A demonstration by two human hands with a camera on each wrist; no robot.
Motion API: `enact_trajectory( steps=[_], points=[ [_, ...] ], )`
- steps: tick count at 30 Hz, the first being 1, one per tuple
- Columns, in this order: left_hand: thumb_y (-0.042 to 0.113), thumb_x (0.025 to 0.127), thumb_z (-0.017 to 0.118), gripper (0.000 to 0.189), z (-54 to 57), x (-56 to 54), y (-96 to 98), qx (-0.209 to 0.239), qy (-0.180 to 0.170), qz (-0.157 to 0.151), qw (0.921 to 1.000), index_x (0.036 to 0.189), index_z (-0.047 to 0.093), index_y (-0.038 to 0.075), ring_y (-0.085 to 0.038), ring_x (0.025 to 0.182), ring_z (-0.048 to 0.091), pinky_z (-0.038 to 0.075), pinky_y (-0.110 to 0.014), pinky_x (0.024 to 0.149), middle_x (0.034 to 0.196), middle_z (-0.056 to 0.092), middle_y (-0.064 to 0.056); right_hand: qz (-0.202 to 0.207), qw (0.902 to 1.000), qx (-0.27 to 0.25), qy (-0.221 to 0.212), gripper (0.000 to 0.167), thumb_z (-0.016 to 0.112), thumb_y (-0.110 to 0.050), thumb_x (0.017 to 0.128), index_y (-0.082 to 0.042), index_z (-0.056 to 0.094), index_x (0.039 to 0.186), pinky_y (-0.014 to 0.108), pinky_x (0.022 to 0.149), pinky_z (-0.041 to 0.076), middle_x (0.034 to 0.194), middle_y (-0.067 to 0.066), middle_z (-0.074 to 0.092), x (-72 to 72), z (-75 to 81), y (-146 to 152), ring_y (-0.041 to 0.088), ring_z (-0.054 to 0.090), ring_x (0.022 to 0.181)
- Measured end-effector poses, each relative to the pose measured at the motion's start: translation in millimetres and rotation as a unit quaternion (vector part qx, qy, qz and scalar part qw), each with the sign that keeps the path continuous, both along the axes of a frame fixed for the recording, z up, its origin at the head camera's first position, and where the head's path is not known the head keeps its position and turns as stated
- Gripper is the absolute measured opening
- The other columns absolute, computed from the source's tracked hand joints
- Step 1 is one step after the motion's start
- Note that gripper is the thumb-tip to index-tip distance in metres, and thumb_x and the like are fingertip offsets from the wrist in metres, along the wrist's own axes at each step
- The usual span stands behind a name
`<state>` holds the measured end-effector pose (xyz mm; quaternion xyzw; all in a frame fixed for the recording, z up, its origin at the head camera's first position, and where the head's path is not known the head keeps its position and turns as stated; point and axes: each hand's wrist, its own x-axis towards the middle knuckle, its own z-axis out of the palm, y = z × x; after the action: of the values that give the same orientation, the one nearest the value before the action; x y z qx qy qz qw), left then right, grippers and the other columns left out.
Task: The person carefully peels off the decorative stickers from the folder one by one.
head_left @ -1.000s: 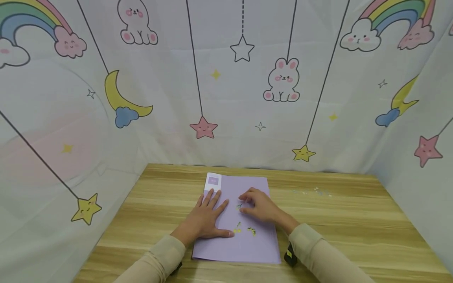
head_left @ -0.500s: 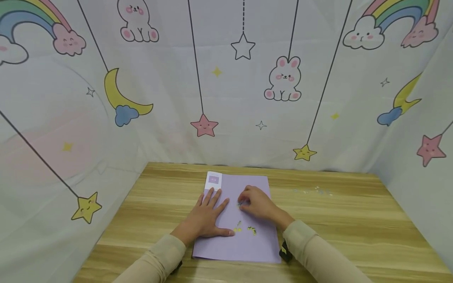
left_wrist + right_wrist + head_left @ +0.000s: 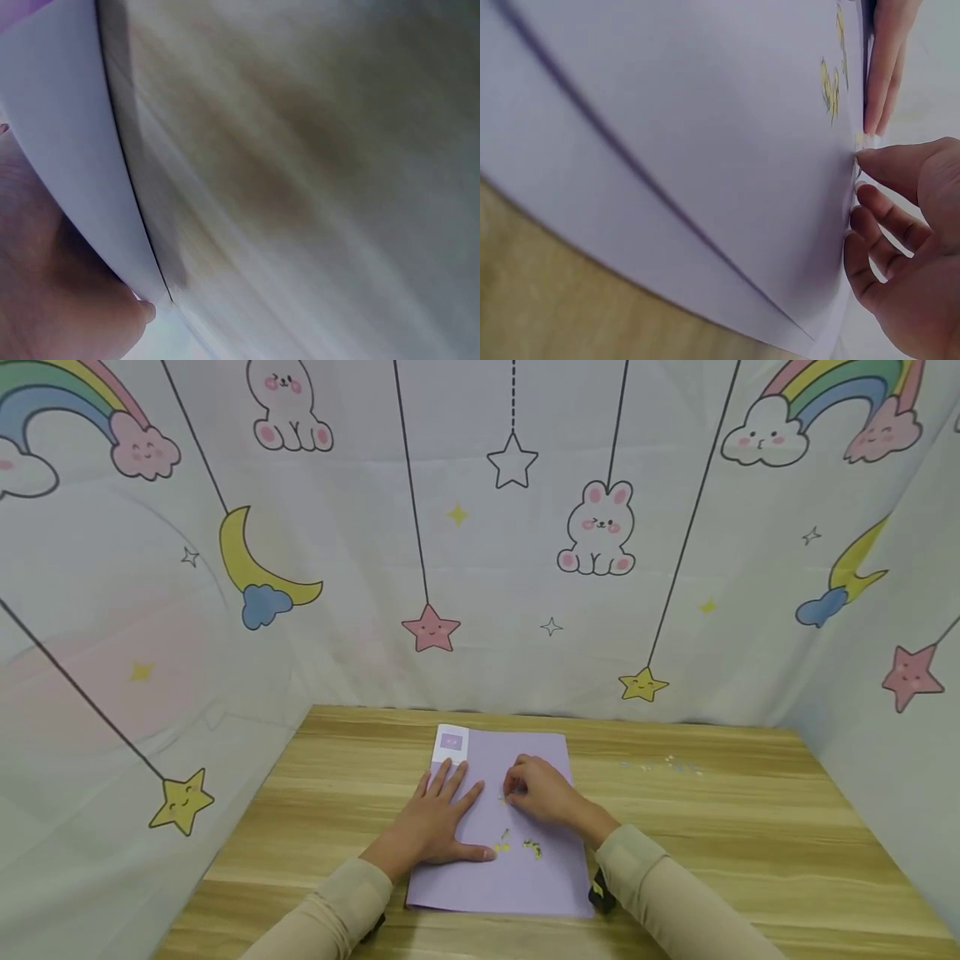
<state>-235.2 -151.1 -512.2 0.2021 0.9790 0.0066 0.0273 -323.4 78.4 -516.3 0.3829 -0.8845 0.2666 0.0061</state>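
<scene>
A purple folded paper sheet (image 3: 480, 889) lies on the wooden table, with a white label (image 3: 452, 743) at its top left corner. My left hand (image 3: 435, 828) rests flat on the sheet's left side, fingers spread. On the sheet's right half, my right hand (image 3: 546, 792) brings its thumb and forefinger together at a small flower-like cutout (image 3: 502, 797), mostly hidden by the fingertips. The right wrist view shows the thumb (image 3: 892, 166) down against the sheet, with the other fingers curled. Two small yellow-and-green flower cutouts, a left one (image 3: 502, 842) and a right one (image 3: 532, 848), lie nearer me.
Several tiny white and pale blue pieces (image 3: 678, 767) are scattered on the table (image 3: 735, 835) to the right of the sheet. A white printed curtain (image 3: 495, 568) encloses the back and both sides.
My right thumb and forefinger have closed together over the small flower-like cutout, covering most of it. My left hand stays in place on the sheet.
</scene>
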Motion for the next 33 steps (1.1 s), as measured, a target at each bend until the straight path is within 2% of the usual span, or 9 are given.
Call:
enact_trajectory(
  steps=[8,15,22,26,33],
  points=[
    [0.093,0.083,0.052,0.113,-3.2,0.0,-0.4,0.005,0.003,-0.001,1.0,0.168,0.033,0.021,-0.045,0.161,0.009,0.016,-0.065,0.126,0.176,0.016,-0.019,0.006,0.9997,-0.007,-0.022,0.008,0.076,-0.002,0.091,-0.009,0.072,0.089,0.033,0.078,0.048,0.089,-0.003,0.059,1.5,-0.9,3,0.014,0.054,0.084],
    [0.093,0.084,0.052,0.113,-1.8,0.2,-0.3,0.001,0.002,0.0,1.0,0.168,0.033,0.021,-0.044,0.161,0.009,0.016,-0.065,0.126,0.176,0.016,-0.019,-0.007,0.9961,-0.052,-0.07,0.009,0.073,-0.001,0.096,-0.008,0.067,0.094,0.029,0.075,0.052,0.087,-0.006,0.065,4.5,2.2,7,0.009,0.06,0.081],
    [0.093,0.083,0.052,0.114,-2.9,0.2,-0.4,0.0,0.003,0.003,1.0,0.168,0.033,0.021,-0.044,0.161,0.009,0.016,-0.065,0.126,0.176,0.016,-0.019,-0.02,0.9949,-0.054,-0.083,0.009,0.073,0.0,0.097,-0.007,0.074,0.103,0.031,0.078,0.053,0.089,-0.006,0.069,5.1,2.9,9,0.01,0.062,0.083],
    [0.094,0.083,0.051,0.114,-4.9,-1.3,-0.7,-0.003,0.006,0.005,1.0,0.169,0.033,0.022,-0.044,0.162,0.008,0.015,-0.065,0.126,0.176,0.016,-0.018,-0.031,0.9934,-0.063,-0.09,0.01,0.074,-0.001,0.096,-0.009,0.075,0.1,0.031,0.078,0.054,0.088,-0.006,0.07,3.7,1.8,10,0.01,0.063,0.083],
    [0.093,0.083,0.052,0.114,-5.2,-1.1,-0.8,0.002,0.004,0.004,1.0,0.168,0.033,0.021,-0.044,0.161,0.008,0.015,-0.065,0.126,0.176,0.016,-0.018,-0.019,0.9919,-0.077,-0.099,0.005,0.075,-0.002,0.096,-0.007,0.073,0.096,0.029,0.075,0.053,0.087,-0.005,0.069,3.6,1.3,14,0.01,0.063,0.081]
  ],
)
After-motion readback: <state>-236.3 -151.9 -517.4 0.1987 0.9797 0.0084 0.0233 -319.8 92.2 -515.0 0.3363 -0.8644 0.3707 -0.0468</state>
